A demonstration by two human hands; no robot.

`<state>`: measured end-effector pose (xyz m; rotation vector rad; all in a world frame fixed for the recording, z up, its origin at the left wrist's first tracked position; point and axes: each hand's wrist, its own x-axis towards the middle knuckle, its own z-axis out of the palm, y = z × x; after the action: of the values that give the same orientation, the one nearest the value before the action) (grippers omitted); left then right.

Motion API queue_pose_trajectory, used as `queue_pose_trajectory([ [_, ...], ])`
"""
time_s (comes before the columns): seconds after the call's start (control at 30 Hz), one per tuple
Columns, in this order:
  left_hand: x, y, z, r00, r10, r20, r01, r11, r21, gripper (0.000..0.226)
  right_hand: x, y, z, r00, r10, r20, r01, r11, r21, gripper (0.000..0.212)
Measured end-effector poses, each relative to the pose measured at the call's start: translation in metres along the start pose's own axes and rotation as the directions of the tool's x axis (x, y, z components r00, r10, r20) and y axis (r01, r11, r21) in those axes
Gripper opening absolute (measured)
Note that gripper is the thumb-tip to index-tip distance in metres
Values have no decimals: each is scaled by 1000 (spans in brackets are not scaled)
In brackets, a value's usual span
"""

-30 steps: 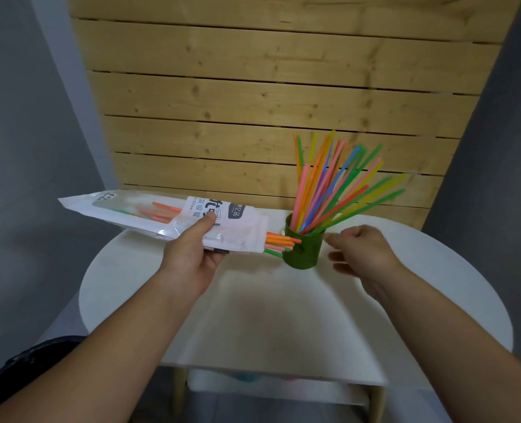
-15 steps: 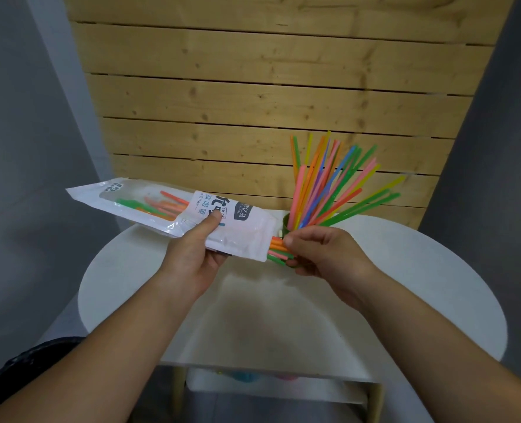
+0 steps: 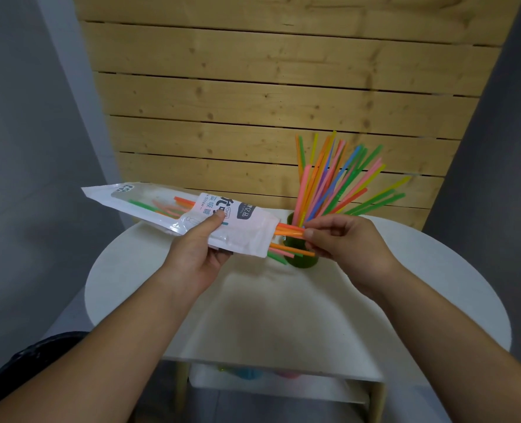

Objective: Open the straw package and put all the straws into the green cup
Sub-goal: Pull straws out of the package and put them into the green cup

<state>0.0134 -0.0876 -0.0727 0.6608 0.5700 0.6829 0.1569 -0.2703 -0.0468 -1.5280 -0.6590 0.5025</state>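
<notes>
Grip: right hand (image 3: 347, 239) pinches orange straws (image 3: 288, 231) at bag (image 3: 192, 215) mouth; left hand (image 3: 198, 254) holds bag mid-length, above the table's (image 3: 283, 300) far edge, by cup (image 3: 301, 262). Straws: probably light, slick, easily kinked; best drawn by their ends.

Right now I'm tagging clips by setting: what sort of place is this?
Likely a small staged indoor corner: a round white table, a plank wall behind it, grey walls at both sides.
</notes>
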Motion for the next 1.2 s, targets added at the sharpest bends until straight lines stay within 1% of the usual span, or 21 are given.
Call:
queue_pose_trajectory([
  [0.17, -2, 2, 0, 999, -19, -36, 18, 999, -42, 22, 3, 2, -9, 992, 121, -37, -113, 979, 169, 10],
  [0.27, -2, 3, 0, 999, -23, -46, 21, 999, -41, 19, 5, 6, -9, 971, 229, -75, -199, 938, 284, 7],
  [0.33, -1, 3, 0, 998, -26, -50, 24, 999, -37, 18, 5, 11, -3, 957, 286, -39, -246, 879, 407, 5],
  [0.4, -1, 3, 0, 998, -30, -58, 28, 999, -38, 18, 3, 13, 3, 950, 310, 27, -281, 817, 503, 4],
  [0.47, -2, 3, 1, 997, -37, -63, 34, 999, -39, 17, 2, 16, 9, 948, 309, 79, -299, 774, 559, 9],
  [0.57, -3, 3, 2, 996, -48, -69, 45, 998, -38, 16, 1, 20, 19, 934, 332, 131, -339, 710, 618, 3],
  [0.6, -4, 3, 2, 996, -52, -71, 50, 998, -39, 16, 0, 22, 22, 927, 344, 150, -357, 687, 633, 9],
  [0.67, -5, 4, 2, 995, -66, -74, 64, 997, -39, 18, 0, 25, 27, 918, 352, 183, -381, 654, 654, 30],
  [0.7, -5, 4, 2, 994, -76, -76, 73, 997, -36, 18, 0, 26, 28, 918, 347, 194, -384, 647, 659, 35],
  [0.8, -7, 3, 4, 992, -100, -72, 99, 995, -27, 15, 2, 26, 31, 934, 295, 201, -351, 653, 671, 30],
  [0.87, -8, 3, 5, 991, -109, -72, 107, 994, -29, 14, 3, 26, 32, 955, 239, 176, -295, 691, 660, 25],
  [0.97, -8, 2, 5, 991, -115, -74, 114, 993, -23, 14, 2, 26, 34, 982, 169, 87, -186, 760, 622, 15],
  [1.13, -6, 2, 2, 989, -123, -81, 122, 992, -20, 12, 1, 21, 29, 989, 110, -97, -40, 838, 544, 21],
  [1.2, -4, 3, 0, 989, -124, -85, 123, 992, -13, 9, -1, 19, 23, 984, 94, -150, -1, 852, 523, 22],
])
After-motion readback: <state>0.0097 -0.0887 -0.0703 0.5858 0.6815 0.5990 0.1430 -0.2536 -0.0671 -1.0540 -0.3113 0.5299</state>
